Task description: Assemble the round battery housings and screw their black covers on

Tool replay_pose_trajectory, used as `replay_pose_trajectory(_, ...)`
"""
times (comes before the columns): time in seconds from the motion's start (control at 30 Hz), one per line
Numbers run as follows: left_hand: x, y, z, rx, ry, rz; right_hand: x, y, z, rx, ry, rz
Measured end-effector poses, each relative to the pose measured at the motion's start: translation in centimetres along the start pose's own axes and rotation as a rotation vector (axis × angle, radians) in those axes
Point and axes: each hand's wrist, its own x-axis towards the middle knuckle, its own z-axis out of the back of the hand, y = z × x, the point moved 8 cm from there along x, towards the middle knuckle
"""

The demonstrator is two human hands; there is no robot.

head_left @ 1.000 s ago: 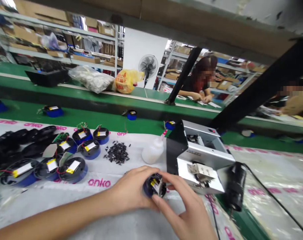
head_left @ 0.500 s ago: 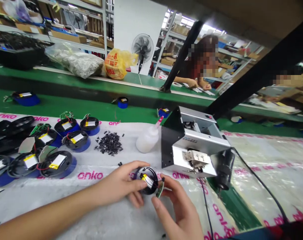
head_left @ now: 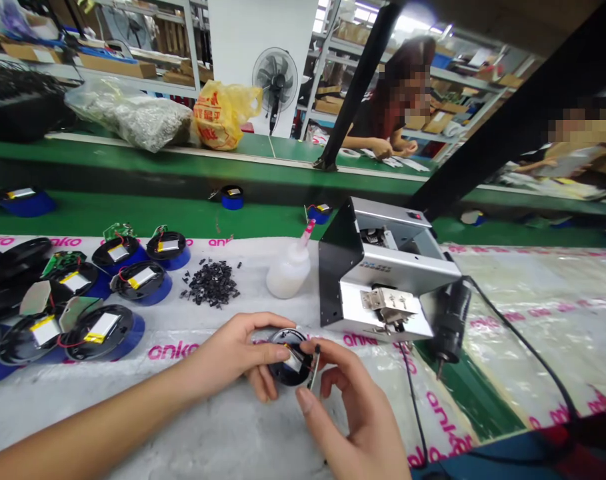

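Round black battery housing (head_left: pixel 289 358) sits at six o'clock, just above the bench — left hand (head_left: pixel 227 353) curves around its rim from the side. The right hand (head_left: pixel 353 407) pinches a small circuit board (head_left: pixel 313 368) at its edge.

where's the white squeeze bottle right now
In the head view, the white squeeze bottle stands on the sheet, left of the silver machine and right of the small black parts.

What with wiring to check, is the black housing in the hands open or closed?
Open: the black housing between the left hand and right hand has no cover on; a battery shows inside.
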Motion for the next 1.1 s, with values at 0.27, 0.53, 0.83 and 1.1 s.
replay_pose_trajectory(0.27,-0.1,-0.2,-0.2,0.087,-0.104,-0.019,0.2,1.4,-0.3,-0.129,0.000,0.105)
replay_pose_trajectory(0.53,-0.1,-1.4,-1.0,0.161,-0.168,0.032,0.1,1.9,-0.4,-0.329,0.052,0.209)
replay_pose_trajectory(0.83,-0.2,-1.0,-1.3,0.177,-0.111,0.010,1.4,2.6,0.0,-0.343,0.103,0.210)
replay_pose_trajectory(1.1,-0.6,-0.5,-1.1,0.087,0.022,-0.017,2.6,3.1,-0.3,-0.250,0.105,0.363)
